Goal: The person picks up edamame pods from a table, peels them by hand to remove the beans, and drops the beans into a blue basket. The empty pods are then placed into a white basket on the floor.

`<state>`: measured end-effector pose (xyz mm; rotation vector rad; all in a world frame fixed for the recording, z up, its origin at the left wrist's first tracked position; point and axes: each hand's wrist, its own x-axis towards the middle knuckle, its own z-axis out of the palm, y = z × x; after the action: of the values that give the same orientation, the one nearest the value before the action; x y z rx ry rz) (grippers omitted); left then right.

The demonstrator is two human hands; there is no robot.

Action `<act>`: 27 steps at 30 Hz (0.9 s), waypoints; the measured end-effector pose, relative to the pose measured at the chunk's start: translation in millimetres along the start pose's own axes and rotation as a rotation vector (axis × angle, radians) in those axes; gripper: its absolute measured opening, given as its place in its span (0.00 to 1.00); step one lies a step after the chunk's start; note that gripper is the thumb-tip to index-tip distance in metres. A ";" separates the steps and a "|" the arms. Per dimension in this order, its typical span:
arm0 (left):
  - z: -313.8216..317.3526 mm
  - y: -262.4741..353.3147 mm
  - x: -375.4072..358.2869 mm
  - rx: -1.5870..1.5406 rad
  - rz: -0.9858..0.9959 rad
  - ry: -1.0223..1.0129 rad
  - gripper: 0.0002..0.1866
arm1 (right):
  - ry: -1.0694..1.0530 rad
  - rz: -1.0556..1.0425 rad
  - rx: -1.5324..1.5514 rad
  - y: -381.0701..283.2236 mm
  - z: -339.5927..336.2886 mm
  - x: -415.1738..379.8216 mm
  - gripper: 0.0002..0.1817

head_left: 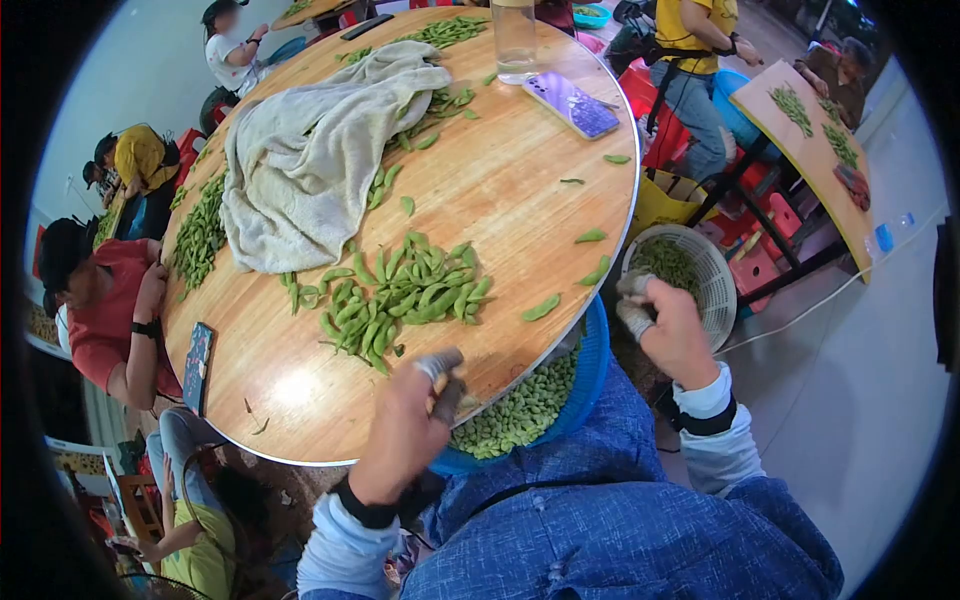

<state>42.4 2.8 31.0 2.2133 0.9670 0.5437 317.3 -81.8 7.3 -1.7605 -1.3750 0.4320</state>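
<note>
My left hand (405, 425) is over the near edge of the round table, with grey coverings on its fingertips. Its fingers are apart, and no object shows between them. A pile of green soybean pods (405, 295) lies just beyond it. My right hand (670, 325), also with covered fingertips, is off the table's right side by a white plastic basket (722, 290) that holds pods. Its fingers are bent but apart, with nothing visible in them. On my lap, partly under the table edge, rests a blue basin (597, 350) of shelled green soybeans (520, 405).
A grey towel (290, 170) covers part of the wooden table (530, 200). A purple phone (570, 105), a clear bottle (515, 45), another phone (199, 365) and scattered pods lie around it. A person in red (120, 320) sits at left; other people sit or stand behind.
</note>
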 end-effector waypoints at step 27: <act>30.1 -1.4 -3.9 -1.103 -0.199 0.196 0.23 | -0.556 0.123 0.874 -63.0 81.6 -10.0 0.10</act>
<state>57.0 -11.5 8.5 1.0841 0.6955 0.9239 217.2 -55.4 6.1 -1.0151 -1.1458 1.4253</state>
